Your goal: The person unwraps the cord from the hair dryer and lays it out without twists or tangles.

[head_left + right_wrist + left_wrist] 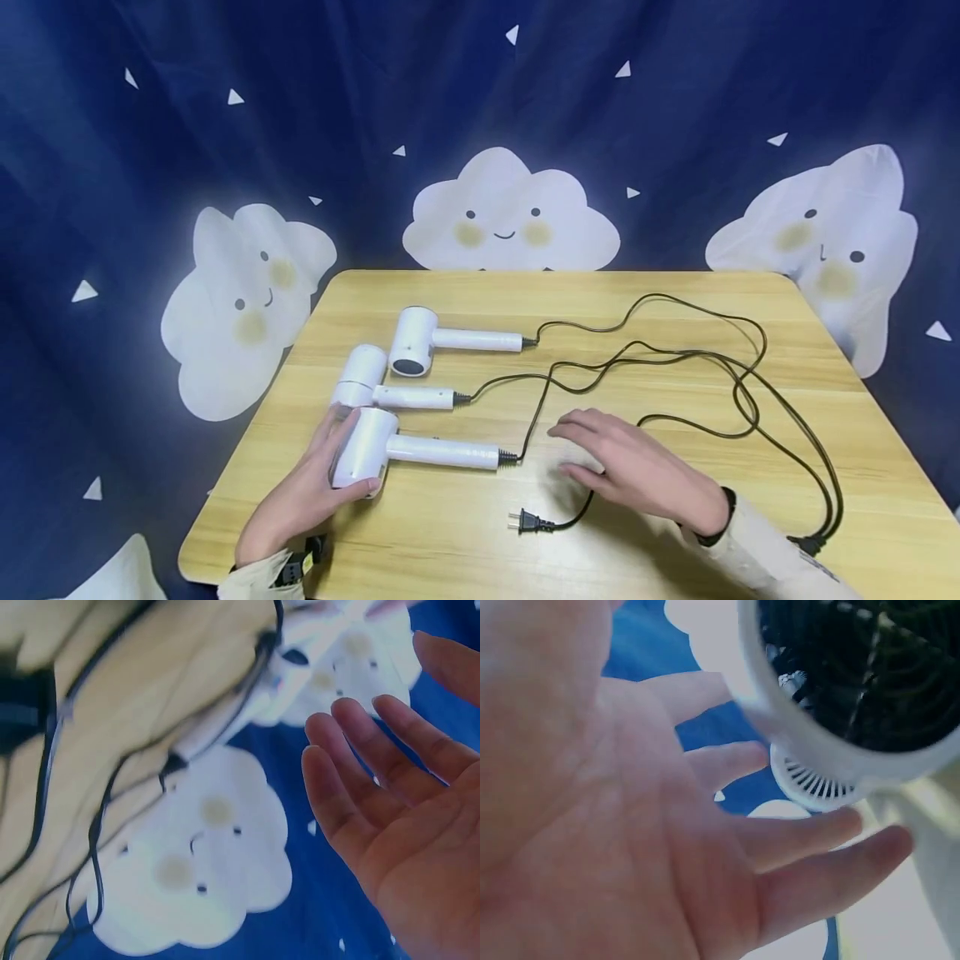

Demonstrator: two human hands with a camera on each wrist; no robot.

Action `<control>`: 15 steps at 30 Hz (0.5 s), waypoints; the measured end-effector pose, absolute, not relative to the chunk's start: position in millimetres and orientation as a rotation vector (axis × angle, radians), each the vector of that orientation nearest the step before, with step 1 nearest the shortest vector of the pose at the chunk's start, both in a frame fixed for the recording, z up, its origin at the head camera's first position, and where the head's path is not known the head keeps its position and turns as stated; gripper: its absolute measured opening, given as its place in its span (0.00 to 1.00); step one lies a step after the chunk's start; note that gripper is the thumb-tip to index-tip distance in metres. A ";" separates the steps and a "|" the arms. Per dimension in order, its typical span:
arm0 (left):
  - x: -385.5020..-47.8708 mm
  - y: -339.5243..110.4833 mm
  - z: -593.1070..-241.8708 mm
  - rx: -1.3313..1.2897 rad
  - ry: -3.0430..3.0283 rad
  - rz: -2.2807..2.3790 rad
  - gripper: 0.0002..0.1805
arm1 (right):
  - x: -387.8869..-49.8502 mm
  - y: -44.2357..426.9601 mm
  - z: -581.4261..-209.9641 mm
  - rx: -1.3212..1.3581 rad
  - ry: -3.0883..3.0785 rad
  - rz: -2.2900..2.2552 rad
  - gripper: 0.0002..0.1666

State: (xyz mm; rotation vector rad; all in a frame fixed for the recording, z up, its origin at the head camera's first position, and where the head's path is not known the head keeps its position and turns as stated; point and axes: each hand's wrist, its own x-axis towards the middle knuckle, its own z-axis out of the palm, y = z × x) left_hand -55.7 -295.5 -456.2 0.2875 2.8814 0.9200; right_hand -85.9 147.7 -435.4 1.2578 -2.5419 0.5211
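Three white hair dryers lie on the table with their handles pointing right: the near hair dryer [442, 452], the middle hair dryer [412, 397] and the far hair dryer [476, 339]. My left hand [300, 500] is at the head of the near one, thumb by its front side and fingers along its left. In the left wrist view those fingers are spread and nearly straight beside the dryer's round dark end [855, 675]. My right hand [637, 467] hovers over the table with relaxed fingers, holding nothing. A black two-pin plug [528, 522] lies to its left.
Black cords [697, 354] run from the handles and loop across the right side of the wooden table [420, 550]. A dark cord joint [810, 543] lies near the right forearm. Behind the table hangs a blue curtain [360, 83] with clouds.
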 end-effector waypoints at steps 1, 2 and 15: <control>-55.2 -294.5 -457.5 0.283 2.879 0.918 0.58 | -86.8 151.1 -432.8 1.238 -2.546 0.529 0.27; -54.8 -293.1 -458.9 0.279 2.874 0.919 0.58 | -87.3 154.0 -430.6 1.224 -2.546 0.537 0.26; -61.0 -264.5 -454.4 0.269 2.872 0.875 0.58 | -98.4 173.5 -412.5 1.042 -2.617 0.632 0.27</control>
